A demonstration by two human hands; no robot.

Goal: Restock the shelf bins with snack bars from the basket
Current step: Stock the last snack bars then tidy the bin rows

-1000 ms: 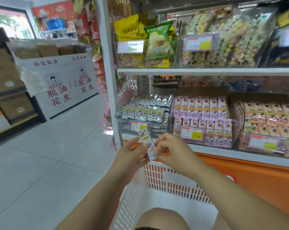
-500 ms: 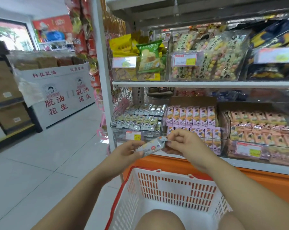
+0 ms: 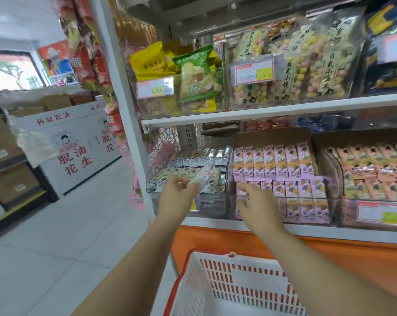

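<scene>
Right hand has let go, fingers loosely apart; left hand alone pinches the snack bar over the clear bin, centre frame. Placement looks next.

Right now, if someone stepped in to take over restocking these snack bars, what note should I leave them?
Hands: the left hand grips one snack bar in its fingers, over the left bin of silver-wrapped bars. The right hand is open and holds nothing, at the front of the purple-pack bin.
The basket sits below the hands, in front of the shelf; most of its contents are out of view.
Done: one bar brought up to the bin.
Left: lay it among the matching bars, then fetch any others from the basket.
</scene>
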